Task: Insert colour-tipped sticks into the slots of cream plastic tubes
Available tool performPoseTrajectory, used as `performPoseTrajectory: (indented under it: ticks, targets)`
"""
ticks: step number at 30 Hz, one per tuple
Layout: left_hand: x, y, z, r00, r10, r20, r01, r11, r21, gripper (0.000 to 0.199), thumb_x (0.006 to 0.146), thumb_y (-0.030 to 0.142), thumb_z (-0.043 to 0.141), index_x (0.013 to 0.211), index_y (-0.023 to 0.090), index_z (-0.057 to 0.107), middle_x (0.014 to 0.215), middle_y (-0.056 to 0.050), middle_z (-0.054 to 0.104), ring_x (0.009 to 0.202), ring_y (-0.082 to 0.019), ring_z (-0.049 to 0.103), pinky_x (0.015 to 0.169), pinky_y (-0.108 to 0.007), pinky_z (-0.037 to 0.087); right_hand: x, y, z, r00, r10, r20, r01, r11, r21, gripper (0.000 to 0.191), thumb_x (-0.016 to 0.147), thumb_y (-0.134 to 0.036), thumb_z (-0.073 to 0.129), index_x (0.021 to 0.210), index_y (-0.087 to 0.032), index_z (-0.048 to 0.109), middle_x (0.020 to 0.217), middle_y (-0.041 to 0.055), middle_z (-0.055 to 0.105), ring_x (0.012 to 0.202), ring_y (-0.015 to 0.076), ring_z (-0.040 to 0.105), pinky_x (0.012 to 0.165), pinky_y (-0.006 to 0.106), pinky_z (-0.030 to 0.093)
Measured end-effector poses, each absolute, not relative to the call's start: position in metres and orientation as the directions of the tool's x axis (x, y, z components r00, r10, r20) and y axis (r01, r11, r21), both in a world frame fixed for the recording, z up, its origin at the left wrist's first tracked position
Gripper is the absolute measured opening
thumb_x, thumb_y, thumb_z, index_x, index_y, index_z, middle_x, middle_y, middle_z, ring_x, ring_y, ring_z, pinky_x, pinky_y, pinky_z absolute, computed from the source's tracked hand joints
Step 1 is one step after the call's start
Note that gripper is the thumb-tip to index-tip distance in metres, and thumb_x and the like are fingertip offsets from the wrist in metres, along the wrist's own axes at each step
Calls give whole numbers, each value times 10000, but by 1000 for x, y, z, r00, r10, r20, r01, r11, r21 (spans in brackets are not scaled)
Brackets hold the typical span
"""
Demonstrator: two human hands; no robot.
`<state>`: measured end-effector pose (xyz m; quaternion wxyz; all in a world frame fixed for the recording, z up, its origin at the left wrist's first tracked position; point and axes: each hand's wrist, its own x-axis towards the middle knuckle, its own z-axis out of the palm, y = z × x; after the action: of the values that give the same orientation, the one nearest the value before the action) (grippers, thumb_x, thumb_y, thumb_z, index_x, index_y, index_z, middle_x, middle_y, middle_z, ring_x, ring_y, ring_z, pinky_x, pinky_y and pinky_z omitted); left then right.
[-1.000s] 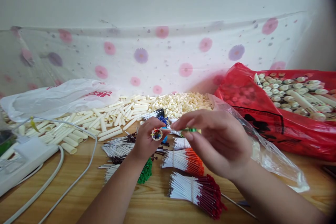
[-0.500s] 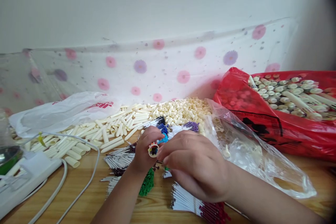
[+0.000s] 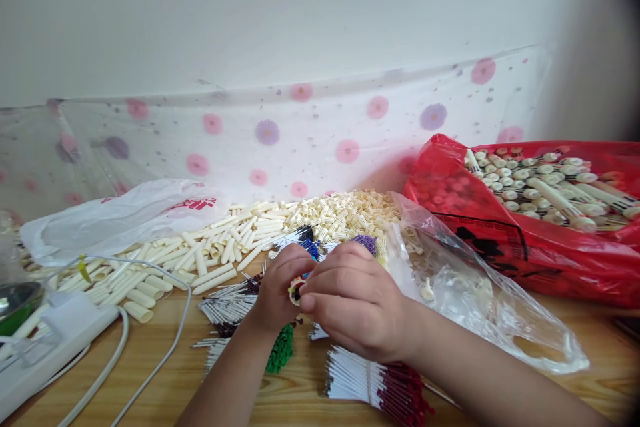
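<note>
My left hand (image 3: 283, 283) is wrapped round a short cream pen barrel (image 3: 295, 291), whose round open end faces me and shows coloured bits inside. Against that end press the closed fingers of my right hand (image 3: 353, 300); anything between them is hidden. Around my hands lie bundles of white pen refills: one with dark red ends (image 3: 405, 390) in front, one with green ends (image 3: 281, 349) by my left wrist. Dark-ended refills (image 3: 227, 303) lie to the left, with blue and purple-ended refills (image 3: 365, 242) behind my hands.
Cream tubes (image 3: 215, 277) and short slotted pieces (image 3: 350, 213) are heaped behind. At right are a red bag (image 3: 465, 260) of pen parts and a clear plastic bag (image 3: 540, 340). A white power strip (image 3: 60, 327) with cables stands left, before a white bag (image 3: 115, 220).
My right hand has moved slightly left and closed in on the barrel's open end, covering part of it. My left hand keeps its hold. The view has shifted slightly.
</note>
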<state>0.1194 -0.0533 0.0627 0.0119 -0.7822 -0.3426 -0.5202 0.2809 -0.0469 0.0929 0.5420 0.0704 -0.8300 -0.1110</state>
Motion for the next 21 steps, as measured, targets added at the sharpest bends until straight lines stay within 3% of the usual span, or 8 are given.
performPoseTrajectory:
  ticks: [4,9,13,21]
  targets:
    - [119,-55,62,249,494,833,535,-787,307,231,790,369,445,682,186,535,653,-32,526,621,-149,513,562,-278,435,285,-41,93,-464,-248,850,3,960,281,116,812,-121,482,902,-153,546,891,26,653,863,143,572,736,300,433]
    - [118,-60,67,333,417,846,571,-803,171,265,714,453,487,635,202,513,534,-14,496,522,-154,492,497,-279,398,285,-40,94,-519,-237,821,-95,971,220,87,819,-154,479,859,-156,556,871,41,643,867,140,555,754,285,440]
    - [118,-61,70,371,377,848,569,-814,113,362,747,507,417,557,202,456,481,-13,449,462,-148,452,461,-287,360,283,-41,95,-571,-211,794,-108,977,182,96,831,-188,476,830,-164,569,863,38,626,855,130,545,780,285,436]
    - [117,-60,67,387,421,820,572,-808,145,513,733,646,324,577,189,501,522,-44,533,497,-155,511,491,-271,393,282,-43,94,-585,-140,799,-101,990,99,111,829,-223,498,835,-140,573,929,64,596,925,136,518,827,287,417]
